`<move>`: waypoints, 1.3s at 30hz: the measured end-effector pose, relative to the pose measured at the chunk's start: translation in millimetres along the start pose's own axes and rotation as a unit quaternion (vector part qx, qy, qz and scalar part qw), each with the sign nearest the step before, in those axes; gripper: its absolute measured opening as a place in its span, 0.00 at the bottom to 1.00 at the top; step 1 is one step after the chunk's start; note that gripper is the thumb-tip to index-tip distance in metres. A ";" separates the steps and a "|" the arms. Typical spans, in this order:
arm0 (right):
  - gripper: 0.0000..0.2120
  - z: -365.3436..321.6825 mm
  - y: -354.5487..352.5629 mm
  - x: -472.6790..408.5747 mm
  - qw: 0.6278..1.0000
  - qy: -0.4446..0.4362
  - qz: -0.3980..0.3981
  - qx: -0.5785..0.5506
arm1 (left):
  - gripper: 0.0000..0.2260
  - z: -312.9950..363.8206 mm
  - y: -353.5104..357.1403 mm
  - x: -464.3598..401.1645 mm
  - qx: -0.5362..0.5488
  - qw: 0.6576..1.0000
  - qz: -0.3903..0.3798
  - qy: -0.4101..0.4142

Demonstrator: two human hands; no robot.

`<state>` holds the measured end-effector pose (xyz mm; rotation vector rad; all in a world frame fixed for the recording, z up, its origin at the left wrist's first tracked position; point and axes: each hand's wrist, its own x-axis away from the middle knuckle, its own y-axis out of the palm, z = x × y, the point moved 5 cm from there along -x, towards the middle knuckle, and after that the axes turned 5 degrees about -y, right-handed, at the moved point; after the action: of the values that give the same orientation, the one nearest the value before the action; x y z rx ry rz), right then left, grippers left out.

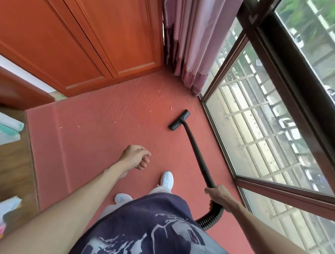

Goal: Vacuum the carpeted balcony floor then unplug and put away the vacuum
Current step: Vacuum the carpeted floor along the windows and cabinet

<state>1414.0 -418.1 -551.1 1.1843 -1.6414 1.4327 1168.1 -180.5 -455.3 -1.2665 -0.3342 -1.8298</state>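
Red carpet, scattered crumbs; cabinet ahead, window right. Right hand grasps wand; nozzle on carpet. Left hand loosely curled, holding nothing.

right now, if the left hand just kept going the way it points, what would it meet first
Probably nothing but the red carpet. The left hand hangs free with its fingers loosely curled, aimed forward and a little right. The vacuum head lies farther along roughly that way, but depth is unclear, so the hand might pass above it.

Matt, wrinkled red carpet; glossy wooden doors; matt black plastic wand.
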 end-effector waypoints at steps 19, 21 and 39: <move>0.16 -107.4 17.7 -82.3 0.995 -0.067 0.060 0.053 | 0.08 -77.7 -41.3 19.3 0.085 0.992 0.081 -0.046; 0.16 -121.3 27.4 -82.3 0.992 -0.090 0.051 0.078 | 0.08 -88.3 -36.3 17.4 0.085 0.992 0.081 -0.052; 0.17 -27.1 83.3 65.9 0.922 -0.086 -0.010 0.378 | 0.08 -104.8 -42.4 26.2 0.003 1.000 -0.009 -0.013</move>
<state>1309.8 -406.0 -519.1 1.7712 -1.1792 2.0874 1066.5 -234.8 -469.5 -1.2882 -0.3655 -1.8270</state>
